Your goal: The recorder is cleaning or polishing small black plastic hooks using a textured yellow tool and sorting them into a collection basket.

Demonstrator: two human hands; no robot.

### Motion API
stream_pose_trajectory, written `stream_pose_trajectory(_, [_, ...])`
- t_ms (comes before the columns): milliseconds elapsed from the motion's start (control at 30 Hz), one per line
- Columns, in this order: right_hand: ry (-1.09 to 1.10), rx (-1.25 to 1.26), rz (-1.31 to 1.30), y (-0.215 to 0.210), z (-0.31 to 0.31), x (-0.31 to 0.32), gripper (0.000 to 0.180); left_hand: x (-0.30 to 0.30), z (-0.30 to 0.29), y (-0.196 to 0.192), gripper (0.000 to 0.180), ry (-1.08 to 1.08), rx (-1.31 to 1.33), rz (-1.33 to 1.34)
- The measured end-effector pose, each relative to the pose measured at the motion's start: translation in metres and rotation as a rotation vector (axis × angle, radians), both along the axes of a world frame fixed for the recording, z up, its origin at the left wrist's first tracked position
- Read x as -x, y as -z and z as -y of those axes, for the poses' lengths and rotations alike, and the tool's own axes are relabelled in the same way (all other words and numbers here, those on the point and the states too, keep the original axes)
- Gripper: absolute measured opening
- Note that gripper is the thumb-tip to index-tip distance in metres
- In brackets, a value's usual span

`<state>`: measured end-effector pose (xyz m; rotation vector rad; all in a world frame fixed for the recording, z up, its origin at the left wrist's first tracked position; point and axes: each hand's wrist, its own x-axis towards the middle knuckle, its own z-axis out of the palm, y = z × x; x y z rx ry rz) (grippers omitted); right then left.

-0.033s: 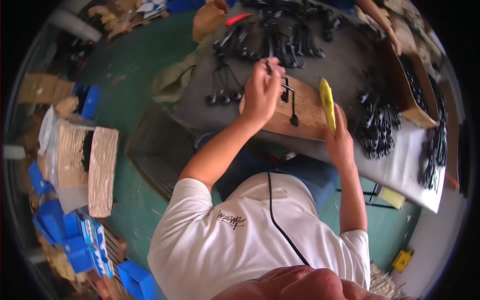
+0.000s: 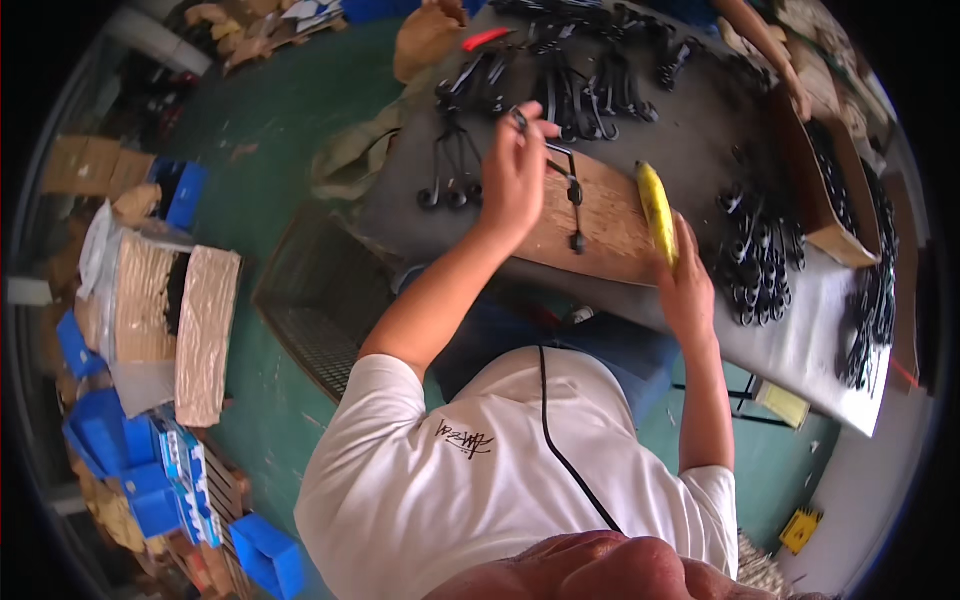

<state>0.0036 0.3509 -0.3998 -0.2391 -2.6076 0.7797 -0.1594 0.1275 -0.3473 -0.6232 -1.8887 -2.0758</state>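
My left hand [image 2: 512, 185] is raised over a wooden board [image 2: 620, 215], its fingers pinched at the end of a black bent metal rod [image 2: 574, 205]. The rod bends down over the board and has a dark knob at its lower end; whether it rests on the wood I cannot tell. At the board's right end, my right hand [image 2: 686, 285] is closed on a long yellow object [image 2: 655, 205] with a dark tip. Its kind is not clear, and my fingers hide its lower part.
Bunches of black hooked rods [image 2: 765, 255] lie on the grey table [image 2: 415, 145], with a red object [image 2: 486, 39] at the back. A person's hand [image 2: 798, 98] touches a cardboard box [image 2: 845, 240]. A mesh crate [image 2: 320, 300] stands left of my legs; blue bins [image 2: 268, 558] sit farther left.
My left hand has shifted slightly left and away from me, and the black rod has moved left over the board with it. My right hand holds nearly the same place.
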Motion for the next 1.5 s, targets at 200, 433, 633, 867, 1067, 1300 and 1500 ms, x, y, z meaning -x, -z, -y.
stream_pose_trajectory(200, [0.118, -0.185, -0.120, -0.032, -0.029, 0.019, 0.035, 0.110, 0.092, 0.037, 0.048, -0.133, 0.244, 0.278])
stream_pose_trajectory(433, [0.417, -0.461, -0.021, -0.017, -0.105, 0.061, 0.042, 0.089, 0.078, 0.056, 0.053, -0.362, 1.026, -0.269])
stream_pose_trajectory(633, [0.385, -0.548, 0.062, -0.005, -0.129, 0.112, 0.042, 0.049, 0.061, 0.085, 0.039, -0.313, 1.259, -0.366])
stream_pose_trajectory(867, [0.735, -0.486, 0.261, -0.004, -0.246, 0.112, 0.030, 0.058, 0.086, 0.084, 0.025, -0.177, 1.101, -0.548])
stream_pose_trajectory(1067, [0.502, -0.507, 0.295, 0.027, -0.297, 0.081, 0.034, 0.061, 0.087, 0.082, 0.023, -0.155, 1.085, -0.590])
stream_pose_trajectory(1300, [0.230, -0.663, -0.368, -0.053, -0.209, 0.097, 0.022, 0.034, 0.040, 0.038, 0.058, -0.227, 0.837, -0.608])
stream_pose_trajectory(1500, [-0.215, -0.485, -0.401, -0.122, -0.076, 0.077, 0.020, -0.010, -0.045, -0.034, 0.087, -0.011, 0.608, -0.820])
